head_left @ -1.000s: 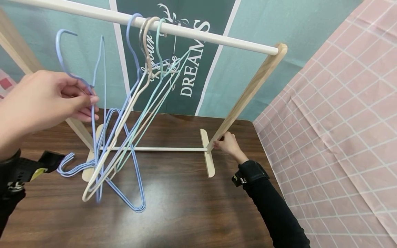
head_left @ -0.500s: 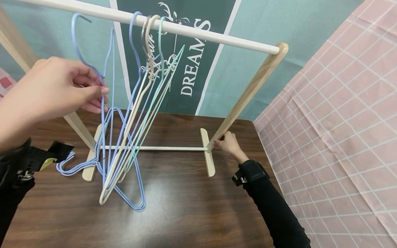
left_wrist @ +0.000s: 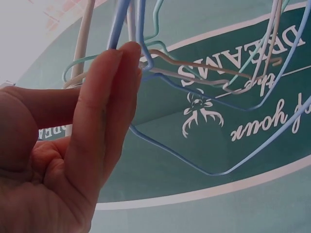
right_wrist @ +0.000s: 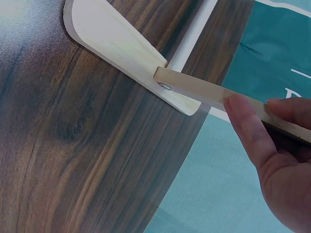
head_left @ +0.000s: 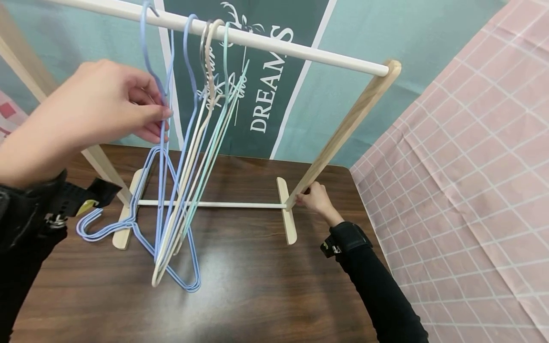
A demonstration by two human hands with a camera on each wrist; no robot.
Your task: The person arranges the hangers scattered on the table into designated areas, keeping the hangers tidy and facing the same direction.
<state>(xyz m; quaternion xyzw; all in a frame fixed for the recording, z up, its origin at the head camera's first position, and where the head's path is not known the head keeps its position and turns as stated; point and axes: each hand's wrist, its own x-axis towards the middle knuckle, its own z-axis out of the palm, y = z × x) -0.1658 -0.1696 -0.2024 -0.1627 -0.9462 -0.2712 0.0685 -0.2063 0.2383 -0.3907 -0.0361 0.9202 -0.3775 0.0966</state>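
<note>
My left hand [head_left: 116,102] pinches a blue clothes hanger [head_left: 146,52] just below its hook. That hook overlaps the white top rail [head_left: 274,45] of the rack; whether it bears on the rail I cannot tell. To its right hang another blue hanger [head_left: 188,71], a beige hanger [head_left: 209,66] and a mint hanger [head_left: 225,62], close together. Low on the rack's right side, my right hand [head_left: 317,197] grips the wooden upright [head_left: 343,128]. In the right wrist view, fingers [right_wrist: 248,128] and thumb hold this upright [right_wrist: 194,87] just above its foot.
Several blue hangers [head_left: 103,232] lie stacked on the brown table [head_left: 266,286], partly over the left foot [head_left: 121,238] of the rack. A white lower bar [head_left: 240,205] joins both sides. Teal printed cloth [head_left: 364,28] hangs behind; pink checked cloth [head_left: 472,166] stands right.
My left hand has carried the blue hanger rightward and up, bringing its hook from beneath the rail to the rail. The hanging hangers have swung closer together. My right hand has stayed put.
</note>
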